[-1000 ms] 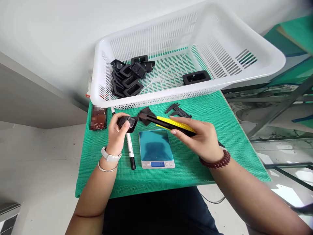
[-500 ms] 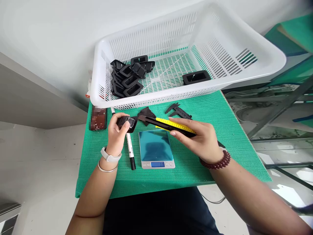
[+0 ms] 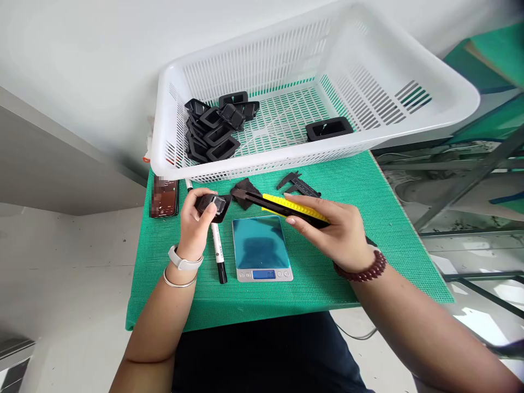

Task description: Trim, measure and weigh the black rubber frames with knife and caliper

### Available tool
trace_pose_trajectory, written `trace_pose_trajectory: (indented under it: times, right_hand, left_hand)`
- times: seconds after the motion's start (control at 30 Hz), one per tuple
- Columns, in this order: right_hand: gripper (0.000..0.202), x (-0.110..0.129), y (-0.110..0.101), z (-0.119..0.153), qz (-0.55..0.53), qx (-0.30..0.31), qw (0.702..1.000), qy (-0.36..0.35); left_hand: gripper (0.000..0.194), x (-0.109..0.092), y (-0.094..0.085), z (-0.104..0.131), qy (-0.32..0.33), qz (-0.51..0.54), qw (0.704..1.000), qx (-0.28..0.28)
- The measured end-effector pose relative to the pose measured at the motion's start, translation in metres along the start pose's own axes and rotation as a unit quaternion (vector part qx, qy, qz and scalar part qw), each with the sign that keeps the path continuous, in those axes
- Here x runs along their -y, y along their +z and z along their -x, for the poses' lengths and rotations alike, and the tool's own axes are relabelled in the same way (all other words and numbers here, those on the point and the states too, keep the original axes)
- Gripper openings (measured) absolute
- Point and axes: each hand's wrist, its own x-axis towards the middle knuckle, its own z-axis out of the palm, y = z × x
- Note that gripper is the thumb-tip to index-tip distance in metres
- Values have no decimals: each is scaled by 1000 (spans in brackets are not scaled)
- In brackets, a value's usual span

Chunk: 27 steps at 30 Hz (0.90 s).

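Observation:
Above the green mat, my left hand [image 3: 195, 222] grips a black plastic part [image 3: 219, 206], its thumb pressed on the part's face. My right hand [image 3: 338, 226] is closed around a yellow and black utility knife [image 3: 292, 208], whose tip points left at the part's right edge. Whether the tip touches the part I cannot tell. Below and between the hands lies a digital scale [image 3: 261, 245] with a blue plate. A black and white marker [image 3: 219, 254] lies left of the scale. Behind the knife tip is a dark scrap [image 3: 244, 201].
A white slotted basket [image 3: 262, 161] stands at the back of the green-covered table [image 3: 327, 286]. Several black frames [image 3: 221, 147] lie in its left side, one black frame [image 3: 329, 129] farther right. Black calipers [image 3: 302, 186] and a phone [image 3: 166, 196] are on the mat.
The knife tip has shifted slightly right and down with my right hand. My left hand and the black part have hardly moved.

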Motion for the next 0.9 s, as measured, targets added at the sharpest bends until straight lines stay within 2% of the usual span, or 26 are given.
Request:
trace_pose_trajectory:
  times: [0.27,0.5,0.6,0.8,0.9]
  right_hand:
    - [31,2,-1,-1,-48,51,997,-44]
    - [31,0,1,-1,-6,5,1000,2]
    - [31,0,0,0,-1,-2,1000,-2]
    - [32,3,-2,0,-37,33,998,-38]
    - [32,2,-1,0,-31,47,998,-32]
  left_hand:
    - [31,0,0,0,0,6,1000,-7]
    - [32,0,0,0,-3,-7,1000,-8]
    - [33,0,-1,0,-2,-14,1000,-9]
    - [32,1,0,0,-6,-14,1000,-20]
    - [32,1,1,-1,-5,-19,1000,-21]
